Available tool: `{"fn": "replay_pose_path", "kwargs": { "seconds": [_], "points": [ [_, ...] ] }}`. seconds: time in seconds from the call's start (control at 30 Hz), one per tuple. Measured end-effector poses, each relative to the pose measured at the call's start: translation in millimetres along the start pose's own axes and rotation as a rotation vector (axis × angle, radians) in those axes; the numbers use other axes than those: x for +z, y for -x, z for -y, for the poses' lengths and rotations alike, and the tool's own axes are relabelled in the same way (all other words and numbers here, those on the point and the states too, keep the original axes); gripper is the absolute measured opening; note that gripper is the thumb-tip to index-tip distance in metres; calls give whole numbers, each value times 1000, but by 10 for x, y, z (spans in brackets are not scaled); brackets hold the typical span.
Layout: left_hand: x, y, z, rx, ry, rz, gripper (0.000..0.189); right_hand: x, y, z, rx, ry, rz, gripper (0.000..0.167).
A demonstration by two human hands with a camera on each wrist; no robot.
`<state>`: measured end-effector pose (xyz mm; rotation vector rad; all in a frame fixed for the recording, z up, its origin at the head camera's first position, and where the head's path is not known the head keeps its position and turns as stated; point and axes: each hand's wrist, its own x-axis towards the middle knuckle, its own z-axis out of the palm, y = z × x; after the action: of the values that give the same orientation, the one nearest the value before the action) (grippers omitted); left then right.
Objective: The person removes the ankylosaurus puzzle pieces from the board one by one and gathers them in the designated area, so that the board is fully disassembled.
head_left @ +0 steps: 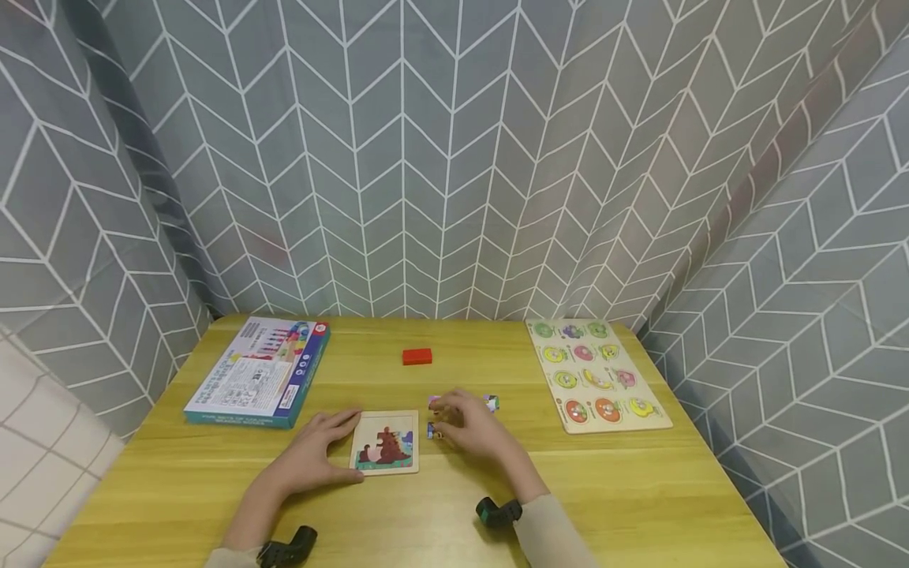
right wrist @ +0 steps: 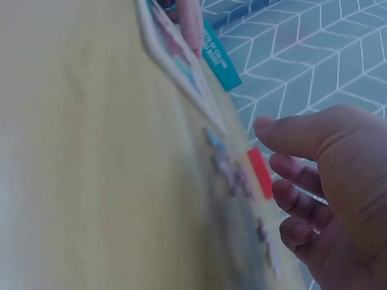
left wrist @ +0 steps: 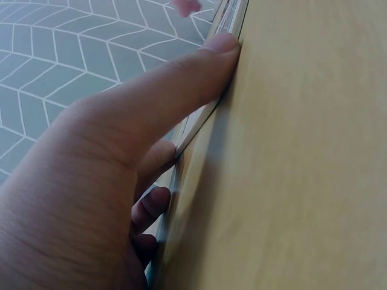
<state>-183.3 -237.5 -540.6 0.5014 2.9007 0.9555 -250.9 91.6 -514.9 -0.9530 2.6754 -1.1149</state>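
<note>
A small square wooden puzzle tray (head_left: pixel 360 430) lies flat on the table, with a dark red dinosaur picture (head_left: pixel 390 450) in it. My left hand (head_left: pixel 312 454) grips its left side, thumb at the near corner and fingers at the far one; in the left wrist view the thumb (left wrist: pixel 181 81) presses on its edge. My right hand (head_left: pixel 472 426) hovers just right of the tray, over loose puzzle pieces (head_left: pixel 491 402). Its fingers are loosely bent, and the right wrist view shows nothing between thumb and fingers (right wrist: pixel 296 199). Part of the pieces is hidden beneath this hand.
Behind the tray lies a red block (head_left: pixel 417 356). A flat printed box (head_left: pixel 259 371) is at the left, and a wooden fruit puzzle board (head_left: pixel 596 379) at the right. Patterned grey curtains (head_left: pixel 426 158) hang behind and beside the wooden table (head_left: pixel 625 489).
</note>
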Motion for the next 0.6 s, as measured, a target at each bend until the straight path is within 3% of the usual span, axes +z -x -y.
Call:
{"fn": "replay_pose_path", "kwargs": {
  "seconds": [0.33, 0.6],
  "points": [
    [13, 16, -14, 7, -2, -20, 108, -64, -292, 329, -73, 62, 41, 34],
    [12, 1, 17, -6, -11, -13, 109, 173, -456, 469, -92, 101, 139, 32]
  ]
}}
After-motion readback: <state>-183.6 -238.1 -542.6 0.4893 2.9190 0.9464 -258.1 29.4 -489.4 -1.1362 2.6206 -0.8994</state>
